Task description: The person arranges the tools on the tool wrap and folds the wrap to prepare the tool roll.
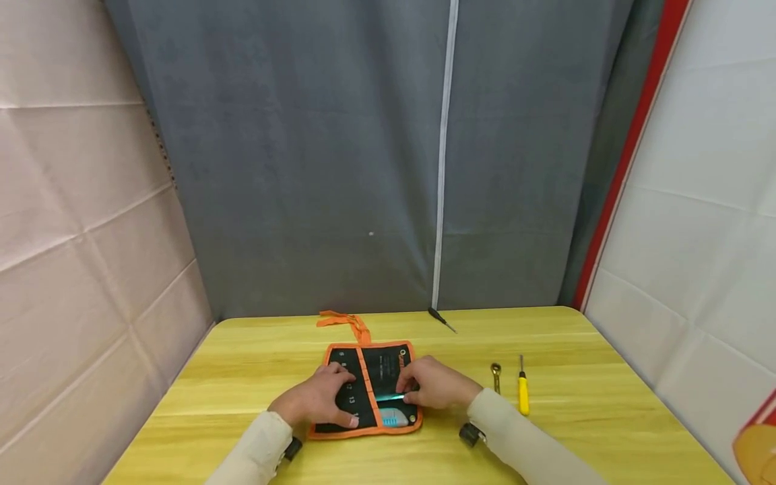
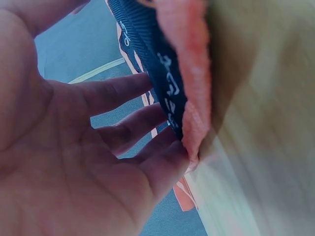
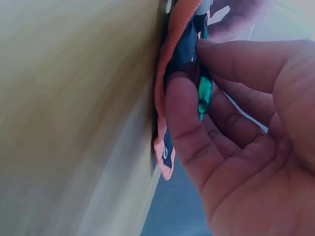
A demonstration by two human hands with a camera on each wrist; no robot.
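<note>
A black tool pouch (image 1: 383,367) with orange edging and printed size numbers lies unfolded on the table. My left hand (image 1: 321,399) rests on its left half, fingers spread; the left wrist view shows the fingertips touching the black fabric (image 2: 167,83) by its orange border. At the right half, my right hand (image 1: 439,384) pinches a thin, shiny teal-green tool (image 1: 390,397) between thumb and fingers. In the right wrist view that green tool (image 3: 204,93) shows a metallic edge, but its kind is hidden. Just below it, a pale blue and white object (image 1: 394,417) sits on the pouch.
Right of the pouch lie a ratchet wrench (image 1: 496,377) and a yellow-handled screwdriver (image 1: 523,394). A small black screwdriver (image 1: 438,315) lies near the table's back edge. Orange ties (image 1: 342,320) trail from the pouch's top. A grey curtain (image 1: 303,168) hangs behind the wooden table (image 1: 200,397).
</note>
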